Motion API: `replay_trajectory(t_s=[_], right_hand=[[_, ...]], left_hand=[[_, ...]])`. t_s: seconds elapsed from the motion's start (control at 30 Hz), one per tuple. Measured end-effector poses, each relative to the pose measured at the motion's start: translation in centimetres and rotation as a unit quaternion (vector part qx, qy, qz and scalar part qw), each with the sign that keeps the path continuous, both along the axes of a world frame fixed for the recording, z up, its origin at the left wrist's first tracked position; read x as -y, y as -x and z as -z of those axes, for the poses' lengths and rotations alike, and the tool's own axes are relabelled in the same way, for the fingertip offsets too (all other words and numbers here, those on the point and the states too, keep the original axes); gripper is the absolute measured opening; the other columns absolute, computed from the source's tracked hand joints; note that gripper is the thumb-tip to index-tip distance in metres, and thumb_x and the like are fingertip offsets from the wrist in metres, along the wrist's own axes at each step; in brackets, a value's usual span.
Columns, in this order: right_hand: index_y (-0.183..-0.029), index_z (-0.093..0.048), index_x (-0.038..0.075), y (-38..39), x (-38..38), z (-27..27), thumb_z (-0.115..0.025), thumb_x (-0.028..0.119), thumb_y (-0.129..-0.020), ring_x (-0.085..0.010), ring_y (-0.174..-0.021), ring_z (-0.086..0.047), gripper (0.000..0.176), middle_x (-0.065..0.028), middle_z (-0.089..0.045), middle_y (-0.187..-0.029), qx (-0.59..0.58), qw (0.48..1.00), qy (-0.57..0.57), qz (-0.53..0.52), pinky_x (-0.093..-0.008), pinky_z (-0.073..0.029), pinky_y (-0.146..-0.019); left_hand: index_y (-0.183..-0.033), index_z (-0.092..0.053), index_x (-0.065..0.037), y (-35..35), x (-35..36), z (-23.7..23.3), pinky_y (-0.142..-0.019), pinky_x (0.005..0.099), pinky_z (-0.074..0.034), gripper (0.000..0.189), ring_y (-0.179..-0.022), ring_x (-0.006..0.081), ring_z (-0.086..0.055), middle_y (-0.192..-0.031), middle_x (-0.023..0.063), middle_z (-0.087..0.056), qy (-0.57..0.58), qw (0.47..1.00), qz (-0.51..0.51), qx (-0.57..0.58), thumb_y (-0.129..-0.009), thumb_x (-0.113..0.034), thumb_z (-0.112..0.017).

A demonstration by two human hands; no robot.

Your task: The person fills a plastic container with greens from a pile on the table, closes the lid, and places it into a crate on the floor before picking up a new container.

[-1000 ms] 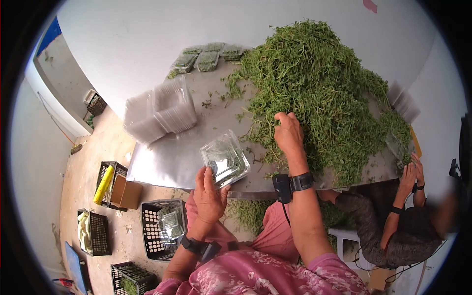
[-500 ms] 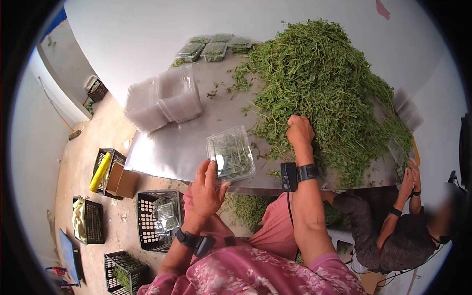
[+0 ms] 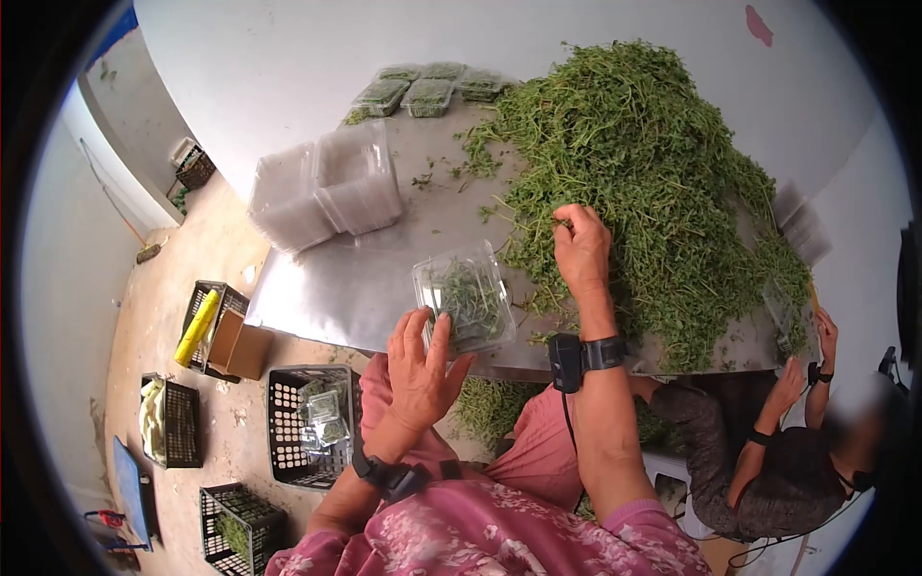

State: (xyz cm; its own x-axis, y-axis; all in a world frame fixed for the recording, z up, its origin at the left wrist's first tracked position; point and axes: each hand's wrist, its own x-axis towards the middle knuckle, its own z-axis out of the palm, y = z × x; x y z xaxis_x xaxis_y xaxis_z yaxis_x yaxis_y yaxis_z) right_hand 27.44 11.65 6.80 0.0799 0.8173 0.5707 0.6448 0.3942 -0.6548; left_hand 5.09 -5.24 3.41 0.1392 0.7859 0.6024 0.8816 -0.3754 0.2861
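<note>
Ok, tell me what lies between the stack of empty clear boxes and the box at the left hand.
Head view: only bare metal tabletop lies between the stack and the box that the left hand touches.

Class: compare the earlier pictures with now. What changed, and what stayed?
The right hand, flat on the herb pile before, has closed on sprigs at the pile's edge. The clear container shows more greens. The left hand stays at the container's near edge.

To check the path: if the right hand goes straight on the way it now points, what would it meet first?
The heap of green herbs: the right hand lies on its near edge, so it would likely push straight into that heap.
</note>
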Motion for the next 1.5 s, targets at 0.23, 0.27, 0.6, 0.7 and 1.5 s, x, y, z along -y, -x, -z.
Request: replay_trajectory(t_s=[0.23,0.27,0.6,0.7,1.5], right_hand=[[-0.094,-0.064,0.002,0.3,-0.5,0.7,-0.065,-0.003,-0.079,-0.0186,-0.066,-0.061,0.016,-0.0096,-0.064,-0.082,-0.006,0.998,-0.054,0.032,-0.0308,-0.048,-0.061],[-0.093,-0.064,0.002,0.2,-0.4,0.5,-0.064,-0.003,-0.079,-0.0206,-0.067,-0.062,0.015,-0.0105,-0.064,-0.084,-0.033,0.998,-0.041,0.025,-0.0320,-0.049,-0.062],[-0.102,-0.063,-0.001,0.6,0.4,-1.0,-0.062,-0.003,-0.087,-0.0061,-0.066,-0.055,0.016,-0.0009,-0.063,-0.082,-0.293,0.951,0.032,-0.098,-0.0217,-0.044,-0.059],[-0.103,-0.062,-0.002,1.2,1.6,-2.2,-0.062,-0.004,-0.087,-0.0060,-0.066,-0.054,0.016,-0.0011,-0.063,-0.082,-0.330,0.930,0.045,-0.153,-0.0218,-0.045,-0.059],[-0.096,-0.064,0.001,1.4,1.1,-1.1,-0.062,-0.006,-0.081,-0.0202,-0.068,-0.060,0.016,-0.0098,-0.063,-0.087,-0.065,0.997,0.013,-0.026,-0.0327,-0.048,-0.062]], left_hand=[[-0.138,-0.040,0.001,-0.4,0.5,-0.5,-0.095,0.0446,-0.045,0.070,-0.116,0.0406,-0.049,-0.136,0.0244,-0.041,0.032,0.995,0.005,0.089,-0.081,-0.021,-0.076],[-0.137,-0.041,0.001,-0.4,0.3,-0.6,-0.093,0.0440,-0.046,0.070,-0.115,0.0407,-0.049,-0.134,0.0247,-0.042,0.021,0.996,0.004,0.089,-0.081,-0.021,-0.076],[-0.140,-0.035,0.003,0.7,-0.4,3.0,-0.086,0.0344,-0.048,0.063,-0.111,0.0269,-0.054,-0.124,0.0186,-0.048,0.150,0.900,-0.008,0.408,-0.090,-0.016,-0.068],[-0.142,-0.033,0.004,0.8,-0.6,2.5,-0.089,0.0343,-0.048,0.063,-0.107,0.0248,-0.057,-0.120,0.0172,-0.053,0.175,0.884,-0.012,0.433,-0.092,-0.016,-0.065],[-0.134,-0.043,0.001,1.1,-1.7,5.1,-0.075,0.0351,-0.050,0.050,-0.084,0.0254,-0.063,-0.097,0.0157,-0.062,0.079,0.926,-0.030,0.368,-0.092,-0.019,-0.062]])
